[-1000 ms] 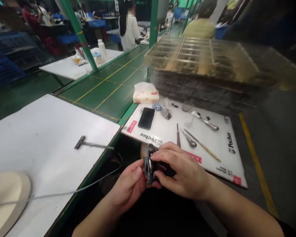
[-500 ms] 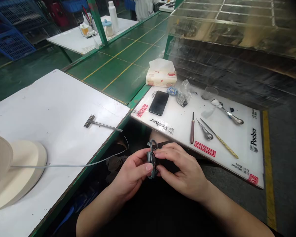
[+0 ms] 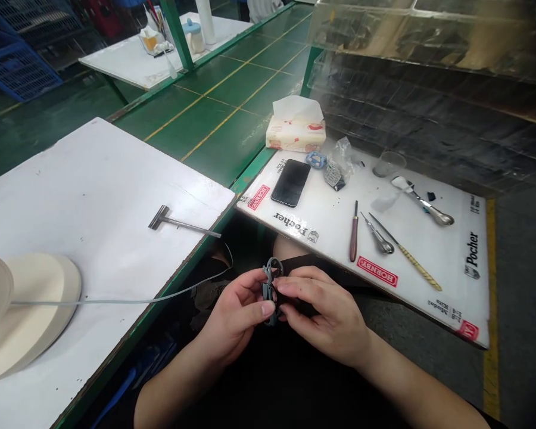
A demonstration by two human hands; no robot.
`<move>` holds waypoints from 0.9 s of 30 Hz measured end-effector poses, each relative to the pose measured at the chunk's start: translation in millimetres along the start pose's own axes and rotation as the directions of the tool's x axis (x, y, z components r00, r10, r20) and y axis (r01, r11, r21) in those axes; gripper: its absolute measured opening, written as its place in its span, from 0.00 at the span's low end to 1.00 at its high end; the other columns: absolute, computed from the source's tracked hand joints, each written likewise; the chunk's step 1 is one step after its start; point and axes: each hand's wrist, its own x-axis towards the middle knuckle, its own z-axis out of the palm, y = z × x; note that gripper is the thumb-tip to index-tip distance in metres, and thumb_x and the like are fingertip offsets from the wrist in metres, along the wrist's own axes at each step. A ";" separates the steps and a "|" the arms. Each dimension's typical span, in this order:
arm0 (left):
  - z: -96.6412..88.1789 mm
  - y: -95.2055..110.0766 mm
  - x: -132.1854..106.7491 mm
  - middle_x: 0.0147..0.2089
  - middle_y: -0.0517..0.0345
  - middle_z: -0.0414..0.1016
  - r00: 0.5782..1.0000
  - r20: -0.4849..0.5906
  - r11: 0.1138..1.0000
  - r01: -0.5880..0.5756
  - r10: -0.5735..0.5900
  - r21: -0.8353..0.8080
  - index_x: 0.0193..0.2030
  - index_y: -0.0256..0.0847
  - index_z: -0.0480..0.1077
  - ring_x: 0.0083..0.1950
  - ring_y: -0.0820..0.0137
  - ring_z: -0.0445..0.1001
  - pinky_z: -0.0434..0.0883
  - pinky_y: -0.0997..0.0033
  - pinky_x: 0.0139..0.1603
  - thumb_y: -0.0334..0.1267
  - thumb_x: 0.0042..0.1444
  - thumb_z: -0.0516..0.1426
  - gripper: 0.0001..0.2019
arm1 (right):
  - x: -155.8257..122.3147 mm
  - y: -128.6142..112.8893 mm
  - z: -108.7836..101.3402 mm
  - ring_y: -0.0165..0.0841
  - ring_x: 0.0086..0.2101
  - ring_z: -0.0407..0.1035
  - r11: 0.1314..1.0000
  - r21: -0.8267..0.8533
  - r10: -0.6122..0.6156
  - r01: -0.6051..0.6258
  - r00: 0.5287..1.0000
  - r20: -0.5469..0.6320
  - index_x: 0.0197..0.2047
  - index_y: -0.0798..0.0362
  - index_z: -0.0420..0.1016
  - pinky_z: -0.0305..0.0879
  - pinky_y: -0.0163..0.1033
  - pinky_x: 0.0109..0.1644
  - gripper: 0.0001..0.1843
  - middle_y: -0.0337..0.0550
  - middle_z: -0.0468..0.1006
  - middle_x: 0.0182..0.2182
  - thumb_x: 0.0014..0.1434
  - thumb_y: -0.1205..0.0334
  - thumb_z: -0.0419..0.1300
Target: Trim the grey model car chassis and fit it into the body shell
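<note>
Above my lap, a small dark grey part with a loop at its top [image 3: 268, 291] is held between both hands; its exact kind cannot be made out. My left hand [image 3: 232, 316] grips it, thumb pressed on its near side. The fingers of my right hand [image 3: 330, 316] are closed at its right edge, and what they pinch is mostly hidden. A thin grey cord [image 3: 134, 301] runs from a pale spool [image 3: 49, 298] on the left table and drops over the edge beside my left hand. Whether the cord joins the part is not visible.
A T-shaped metal tool [image 3: 178, 223] lies on the left white table [image 3: 84, 179]. On the right board [image 3: 321, 208] are a phone [image 3: 290, 182], a brown-handled tool [image 3: 354, 232], a metal-handled awl [image 3: 379, 235], a yellow-handled pointed tool [image 3: 406, 256] and a tissue pack [image 3: 296, 128].
The view has shifted slightly, so the tables and tools sit a little differently in it. Both hands still hold the dark grey part, which has turned slightly.
</note>
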 end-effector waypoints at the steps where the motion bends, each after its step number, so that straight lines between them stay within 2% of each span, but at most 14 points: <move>1: -1.1 -0.1 0.5 0.54 0.52 0.88 0.999 -0.026 0.999 -0.021 0.022 0.028 0.62 0.45 0.88 0.47 0.69 0.84 0.84 0.73 0.49 0.41 0.57 0.85 0.28 | -1.6 0.2 -0.6 0.37 0.56 0.88 1.000 0.018 0.014 -0.014 1.000 0.012 0.68 0.48 0.83 0.86 0.42 0.67 0.22 0.48 0.94 0.59 0.76 0.76 0.68; 3: -3.2 -0.6 1.0 0.56 0.51 0.87 0.993 -0.077 0.986 -0.072 0.084 0.151 0.64 0.46 0.86 0.52 0.64 0.86 0.86 0.65 0.55 0.40 0.58 0.84 0.29 | -5.9 -0.1 -2.1 0.39 0.61 0.87 0.991 0.071 0.116 -0.117 0.993 0.020 0.67 0.47 0.84 0.86 0.44 0.70 0.21 0.50 0.92 0.64 0.77 0.75 0.67; 5: -4.7 -1.6 0.7 0.57 0.50 0.87 0.973 -0.100 0.907 -0.151 0.206 0.394 0.65 0.46 0.85 0.56 0.59 0.87 0.86 0.60 0.59 0.39 0.62 0.82 0.27 | -10.5 -0.5 -2.6 0.38 0.58 0.89 0.933 0.172 0.324 -0.317 0.946 -0.013 0.68 0.44 0.85 0.88 0.42 0.64 0.18 0.49 0.91 0.62 0.79 0.68 0.68; 6: -4.9 -2.4 0.3 0.57 0.49 0.87 0.954 -0.081 0.815 -0.201 0.289 0.543 0.65 0.46 0.85 0.57 0.58 0.87 0.86 0.59 0.59 0.37 0.63 0.80 0.25 | -12.3 -0.5 -2.4 0.37 0.53 0.89 0.876 0.239 0.437 -0.419 0.899 -0.022 0.68 0.43 0.86 0.89 0.41 0.59 0.17 0.47 0.92 0.59 0.80 0.64 0.70; 8: -4.6 -3.9 -0.6 0.57 0.49 0.86 0.896 0.023 0.553 -0.294 0.443 0.779 0.65 0.48 0.85 0.57 0.57 0.86 0.85 0.58 0.58 0.34 0.64 0.77 0.23 | -13.9 0.1 -1.5 0.35 0.45 0.90 0.742 0.350 0.608 -0.572 0.794 0.007 0.65 0.43 0.87 0.90 0.38 0.51 0.15 0.44 0.93 0.51 0.79 0.54 0.74; 9: -4.1 -4.5 -1.1 0.57 0.49 0.86 0.870 0.081 0.438 -0.323 0.486 0.839 0.64 0.48 0.85 0.57 0.56 0.86 0.85 0.56 0.59 0.32 0.63 0.76 0.23 | -13.6 0.7 -1.3 0.35 0.41 0.89 0.692 0.372 0.657 -0.619 0.753 0.031 0.63 0.43 0.89 0.89 0.37 0.47 0.14 0.43 0.93 0.47 0.78 0.52 0.75; 10: -3.5 -4.8 -1.6 0.58 0.48 0.86 0.860 0.116 0.373 -0.332 0.496 0.866 0.64 0.49 0.85 0.58 0.55 0.86 0.85 0.54 0.60 0.32 0.63 0.76 0.23 | -12.8 1.3 -1.4 0.34 0.38 0.88 0.662 0.371 0.687 -0.651 0.725 0.048 0.60 0.44 0.90 0.88 0.36 0.44 0.13 0.42 0.93 0.44 0.78 0.50 0.75; 11: -2.9 -4.8 -2.0 0.60 0.47 0.86 0.868 0.113 0.378 -0.323 0.483 0.867 0.64 0.49 0.85 0.59 0.54 0.86 0.86 0.53 0.60 0.33 0.62 0.77 0.24 | -11.6 1.8 -2.0 0.33 0.36 0.87 0.650 0.352 0.704 -0.673 0.708 0.055 0.58 0.45 0.91 0.87 0.35 0.42 0.11 0.41 0.93 0.41 0.79 0.50 0.75; 12: -2.4 -4.5 -2.4 0.61 0.46 0.86 0.896 0.076 0.454 -0.292 0.437 0.842 0.65 0.49 0.85 0.60 0.52 0.86 0.86 0.53 0.61 0.35 0.62 0.78 0.24 | -10.2 2.2 -3.1 0.33 0.33 0.86 0.652 0.323 0.712 -0.686 0.701 0.050 0.56 0.45 0.92 0.86 0.35 0.39 0.10 0.41 0.92 0.39 0.79 0.51 0.74; 13: -2.1 -4.0 -2.7 0.61 0.46 0.87 0.935 0.025 0.578 -0.239 0.354 0.780 0.66 0.48 0.85 0.61 0.52 0.87 0.87 0.54 0.60 0.39 0.62 0.79 0.26 | -8.9 2.3 -4.7 0.32 0.32 0.85 0.663 0.294 0.712 -0.689 0.702 0.040 0.56 0.45 0.93 0.84 0.35 0.38 0.10 0.40 0.92 0.38 0.80 0.51 0.73; 15: -2.0 -2.7 -2.9 0.60 0.44 0.89 0.994 -0.026 0.843 -0.076 0.106 0.532 0.67 0.45 0.84 0.59 0.52 0.89 0.88 0.56 0.56 0.49 0.66 0.80 0.27 | -7.1 2.1 -8.7 0.33 0.33 0.86 0.693 0.252 0.692 -0.676 0.721 0.034 0.57 0.44 0.94 0.85 0.36 0.39 0.10 0.40 0.93 0.40 0.80 0.53 0.72; 17: -2.4 -1.8 -2.4 0.59 0.41 0.90 0.991 0.030 0.966 0.120 -0.131 0.230 0.66 0.42 0.84 0.57 0.51 0.92 0.90 0.58 0.52 0.56 0.71 0.76 0.26 | -6.6 1.8 -12.7 0.35 0.38 0.89 0.736 0.229 0.647 -0.637 0.762 0.039 0.59 0.43 0.94 0.87 0.38 0.44 0.10 0.41 0.95 0.46 0.81 0.54 0.71; 20: -3.8 -1.4 -0.7 0.60 0.38 0.92 0.950 0.119 0.957 0.291 -0.288 -0.011 0.64 0.39 0.85 0.55 0.50 0.95 0.91 0.61 0.48 0.56 0.75 0.73 0.24 | -7.8 2.3 -16.4 0.36 0.46 0.91 0.815 0.192 0.552 -0.547 0.833 0.032 0.60 0.42 0.95 0.88 0.39 0.55 0.11 0.40 0.96 0.51 0.81 0.60 0.71; 27: -6.4 -1.6 0.6 0.49 0.45 0.92 0.935 0.140 0.937 0.340 -0.327 -0.080 0.61 0.37 0.88 0.49 0.61 0.94 0.93 0.62 0.52 0.46 0.66 0.81 0.22 | -6.9 0.7 -16.6 0.34 0.45 0.91 0.877 0.141 0.464 -0.460 0.886 0.009 0.59 0.42 0.94 0.87 0.38 0.57 0.11 0.38 0.96 0.50 0.80 0.64 0.73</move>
